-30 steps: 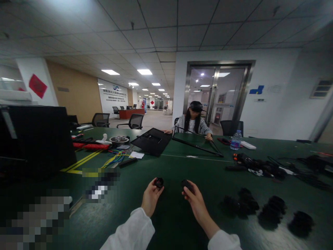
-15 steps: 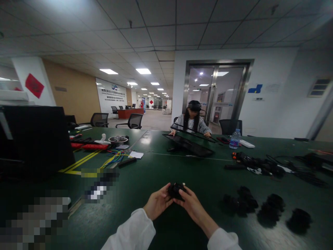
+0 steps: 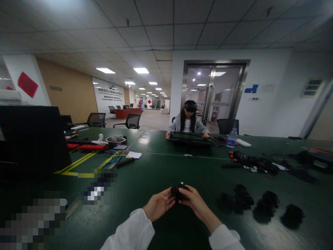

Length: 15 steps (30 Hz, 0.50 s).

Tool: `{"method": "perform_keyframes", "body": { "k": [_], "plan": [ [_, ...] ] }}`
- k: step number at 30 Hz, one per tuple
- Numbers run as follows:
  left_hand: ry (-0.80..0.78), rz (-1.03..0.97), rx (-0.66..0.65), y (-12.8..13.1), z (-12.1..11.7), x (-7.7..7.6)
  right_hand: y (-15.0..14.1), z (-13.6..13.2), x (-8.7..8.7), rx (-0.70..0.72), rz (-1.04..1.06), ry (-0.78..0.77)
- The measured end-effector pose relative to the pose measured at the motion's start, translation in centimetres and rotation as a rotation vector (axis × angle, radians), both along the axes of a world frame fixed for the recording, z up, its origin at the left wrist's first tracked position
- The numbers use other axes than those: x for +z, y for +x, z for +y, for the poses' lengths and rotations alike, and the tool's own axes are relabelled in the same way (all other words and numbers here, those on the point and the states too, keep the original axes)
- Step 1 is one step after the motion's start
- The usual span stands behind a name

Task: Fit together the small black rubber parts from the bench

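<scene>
Both hands are on one small black part (image 3: 176, 191), held just above or on the bench (image 3: 156, 175), front and centre; can't tell if its underside touches. Left hand (image 3: 159, 205): fingers narrow around the part's left side, thumb above, the others below. Right hand (image 3: 195, 202): fingers closed on its right side, thumb and index over the top. A tiny white tab (image 3: 182, 183) sticks up at its far edge. Detail on the part is too dark to read.

Right of the right hand, more black pieces on the bench: a left cluster (image 3: 240, 199), a middle pair (image 3: 266, 206) just beside it, and a single piece (image 3: 292, 215) furthest right. All blurred.

Beyond those: a dark tangle of parts (image 3: 266, 167) with orange bits at its left end, loose cables (image 3: 303, 176) running right. Water bottle (image 3: 231, 139) upright further back, white box (image 3: 244, 142) just beside it.

Across the bench, a co-worker (image 3: 188, 123) with a headset holds a black frame (image 3: 192, 141), one hand at each side.

Left side: coloured wires (image 3: 110, 159) near a white paper (image 3: 134, 155), black bar (image 3: 125, 163) in front of the paper, metal bowl (image 3: 116, 140) behind, red power strip (image 3: 91, 147) left of the wires, large black monitor (image 3: 32, 139) nearest the left edge.
</scene>
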<state>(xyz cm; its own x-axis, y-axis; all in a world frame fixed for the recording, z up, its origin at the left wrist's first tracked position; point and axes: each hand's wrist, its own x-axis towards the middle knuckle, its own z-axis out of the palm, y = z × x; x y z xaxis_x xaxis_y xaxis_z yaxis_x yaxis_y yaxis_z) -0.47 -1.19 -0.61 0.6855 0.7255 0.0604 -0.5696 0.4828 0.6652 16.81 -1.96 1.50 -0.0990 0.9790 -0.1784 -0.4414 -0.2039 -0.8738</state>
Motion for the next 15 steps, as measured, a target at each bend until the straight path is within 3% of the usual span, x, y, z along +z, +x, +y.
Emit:
{"method": "perform_keyframes", "body": {
  "k": [8, 15],
  "plan": [
    [0.062, 0.078, 0.0, -0.1, -0.4, 1.0, 0.0, 0.0, 0.7, -0.059, 0.114, -0.043],
    [-0.004, 0.095, 0.06, -0.2, 0.0, 0.3, 2.0, 0.7, 0.9, -0.113, 0.19, -0.017]
  ]
}}
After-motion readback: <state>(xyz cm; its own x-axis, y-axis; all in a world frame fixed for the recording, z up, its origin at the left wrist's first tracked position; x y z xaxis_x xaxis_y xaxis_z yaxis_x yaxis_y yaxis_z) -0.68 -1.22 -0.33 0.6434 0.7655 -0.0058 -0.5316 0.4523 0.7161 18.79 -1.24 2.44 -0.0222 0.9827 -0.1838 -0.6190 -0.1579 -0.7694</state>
